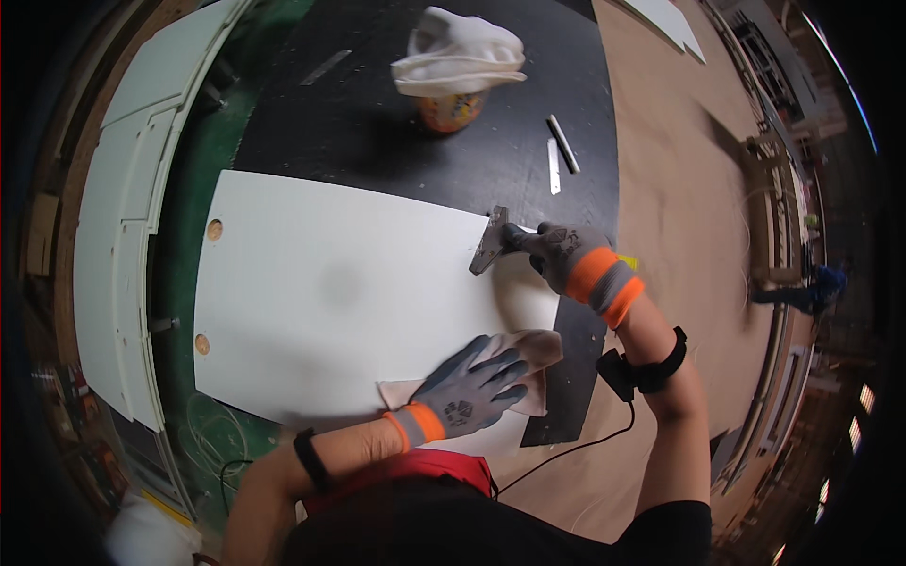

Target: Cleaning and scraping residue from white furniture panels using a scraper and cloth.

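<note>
A white panel (311, 274) lies flat on a black-topped table, with two round holes near its left edge. My right hand (571, 253), in a grey glove with an orange cuff, is closed round the handle of a scraper (489, 243). The scraper's wide blade is over the panel's far right part. My left hand (472, 389), gloved the same way, presses a pale pinkish cloth (538, 351) against the panel's near right part. The cloth bunches up beside its fingers, which partly cover it.
Beyond the panel, a colourful tub (451, 111) stands on the black tabletop (340, 123), topped by a white cloth (460, 49). A white pen-like stick (563, 143) and a pale strip (554, 167) lie to the right. More white panels (118, 245) stand along the left. A brown surface (675, 236) stretches rightward.
</note>
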